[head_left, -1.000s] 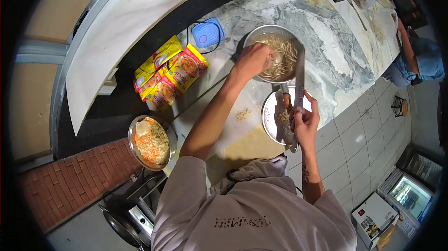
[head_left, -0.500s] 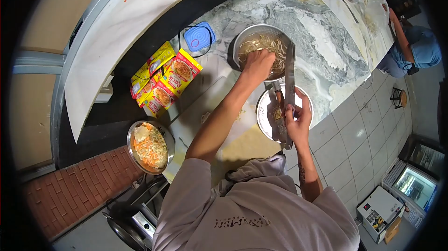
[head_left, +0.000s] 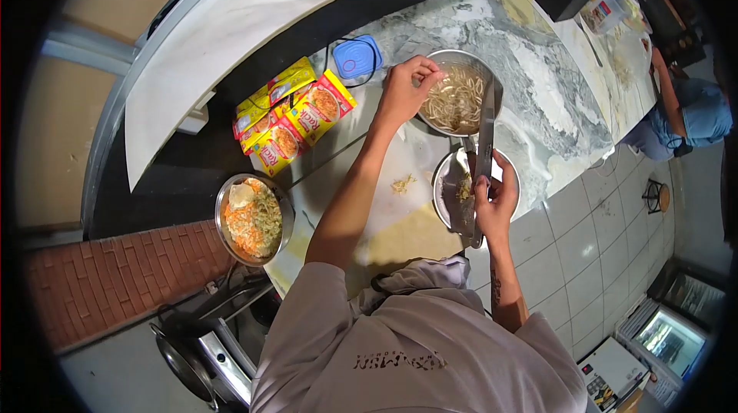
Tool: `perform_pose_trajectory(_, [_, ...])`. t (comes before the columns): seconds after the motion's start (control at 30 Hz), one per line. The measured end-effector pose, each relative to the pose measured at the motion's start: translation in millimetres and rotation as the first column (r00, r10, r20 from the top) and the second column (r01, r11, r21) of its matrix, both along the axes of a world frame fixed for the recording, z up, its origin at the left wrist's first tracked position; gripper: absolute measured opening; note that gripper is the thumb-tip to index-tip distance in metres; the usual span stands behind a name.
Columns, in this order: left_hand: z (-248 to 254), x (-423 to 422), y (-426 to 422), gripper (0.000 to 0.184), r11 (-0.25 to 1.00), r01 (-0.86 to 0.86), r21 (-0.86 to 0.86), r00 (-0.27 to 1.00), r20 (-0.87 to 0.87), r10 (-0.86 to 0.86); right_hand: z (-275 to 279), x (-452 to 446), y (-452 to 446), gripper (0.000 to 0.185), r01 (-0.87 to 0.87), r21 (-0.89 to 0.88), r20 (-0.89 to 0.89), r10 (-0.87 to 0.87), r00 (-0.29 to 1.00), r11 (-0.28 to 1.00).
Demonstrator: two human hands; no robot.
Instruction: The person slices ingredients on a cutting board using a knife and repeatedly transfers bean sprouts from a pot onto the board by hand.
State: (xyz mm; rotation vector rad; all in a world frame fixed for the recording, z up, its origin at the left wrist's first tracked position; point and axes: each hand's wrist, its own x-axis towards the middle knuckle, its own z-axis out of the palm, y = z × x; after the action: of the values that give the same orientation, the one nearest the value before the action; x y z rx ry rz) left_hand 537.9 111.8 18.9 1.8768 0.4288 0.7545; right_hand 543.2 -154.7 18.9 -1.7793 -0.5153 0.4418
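Observation:
A metal pot (head_left: 498,98) holds sprouts (head_left: 455,104) in liquid. My left hand (head_left: 409,86) is over its left rim, fingertips pinched together; what they hold, if anything, is too small to make out. My right hand (head_left: 496,199) grips a long knife (head_left: 486,136) above a white plate (head_left: 513,182), with the blade reaching up across the pot's right edge. Small pale pieces (head_left: 464,187) lie on a dark surface beside that hand. More bits (head_left: 403,185) lie on the cutting surface (head_left: 373,217) between my forearms.
Yellow and red packets (head_left: 296,125) and a blue container (head_left: 357,57) stand at the left. A bowl of shredded vegetables (head_left: 252,217) sits at the lower left. At the far right a person in blue (head_left: 698,109) is beside the counter.
My left hand has lifted out of the pot to its left rim. My right hand keeps holding the knife over the plate. The whole view has shifted slightly.

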Motion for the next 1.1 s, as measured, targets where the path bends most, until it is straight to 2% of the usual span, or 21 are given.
perform_pose_trajectory(0.03, [-3,-6,4,0.01,0.996,0.013,-0.088,1.0,0.029,-0.011,2,-1,1,0.055,-0.013,0.003,0.006,0.013,1.0,1.0])
perform_pose_trajectory(0.1, [6,-24,1,0.014,0.996,-0.045,-0.073,0.999,0.008,0.045,7,-5,0,0.055,-0.033,-0.011,-0.009,0.033,0.999,0.999])
perform_pose_trajectory(0.17, [10,-45,-5,0.016,0.985,-0.083,-0.152,0.996,-0.039,0.077,16,-7,-1,0.056,-0.09,-0.07,-0.049,0.087,0.995,0.993])
perform_pose_trajectory(0.23, [9,-73,-16,0.017,0.984,-0.126,-0.123,0.99,-0.073,0.118,13,-13,-2,0.057,-0.147,-0.131,-0.1,0.134,0.986,0.98])
perform_pose_trajectory(0.3, [1,-103,-34,0.015,0.98,-0.17,-0.103,0.985,-0.03,0.168,-4,-21,0,0.058,-0.192,0.029,0.0,0.192,0.981,0.981])
perform_pose_trajectory(0.33, [-4,-120,-43,0.015,0.977,-0.183,-0.111,0.983,-0.034,0.181,-8,-27,0,0.058,-0.232,0.014,0.025,0.232,0.972,0.973])
perform_pose_trajectory(0.4, [-17,-154,-62,0.014,0.97,-0.241,-0.012,0.961,-0.146,0.237,-13,-41,2,0.057,-0.309,-0.015,0.076,0.31,0.948,0.951])
perform_pose_trajectory(0.43, [-24,-168,-69,0.014,0.966,-0.256,-0.022,0.956,-0.153,0.25,-18,-46,2,0.056,-0.392,-0.06,0.091,0.396,0.914,0.918])
perform_pose_trajectory(0.47, [-31,-180,-76,0.014,0.966,-0.254,0.041,0.945,-0.203,0.257,-27,-58,9,0.054,-0.38,-0.014,0.21,0.374,0.903,0.925])
perform_pose_trajectory(0.5, [-38,-191,-83,0.015,0.963,-0.249,0.1,0.93,-0.254,0.267,-29,-65,3,0.051,-0.417,-0.159,0.09,0.434,0.896,0.895])
perform_pose_trajectory(0.57, [-49,-204,-92,0.017,0.958,-0.253,0.135,0.92,-0.273,0.282,-36,-78,5,0.049,-0.475,-0.179,0.169,0.503,0.848,0.862])
perform_pose_trajectory(0.63, [-55,-213,-99,0.019,0.951,-0.253,0.176,0.91,-0.289,0.296,-47,-87,6,0.048,-0.502,-0.136,0.191,0.519,0.833,0.854])
perform_pose_trajectory(0.73, [-57,-211,-106,0.016,0.936,-0.308,0.169,0.892,-0.29,0.346,-59,-94,8,0.049,-0.496,-0.179,0.305,0.528,0.793,0.849])
perform_pose_trajectory(0.83, [-61,-209,-109,0.013,0.944,-0.324,0.069,0.895,-0.302,0.329,-60,-98,8,0.05,-0.5,-0.229,0.308,0.549,0.777,0.835])
perform_pose_trajectory(1.0, [-64,-209,-113,0.008,0.921,-0.359,0.154,0.864,-0.32,0.39,-65,-98,6,0.058,-0.537,-0.331,0.263,0.622,0.737,0.776])
perform_pose_trajectory(1.1, [-64,-209,-116,0.005,0.91,-0.399,0.115,0.856,-0.308,0.414,-70,-99,5,0.055,-0.528,-0.329,0.308,0.618,0.724,0.783])
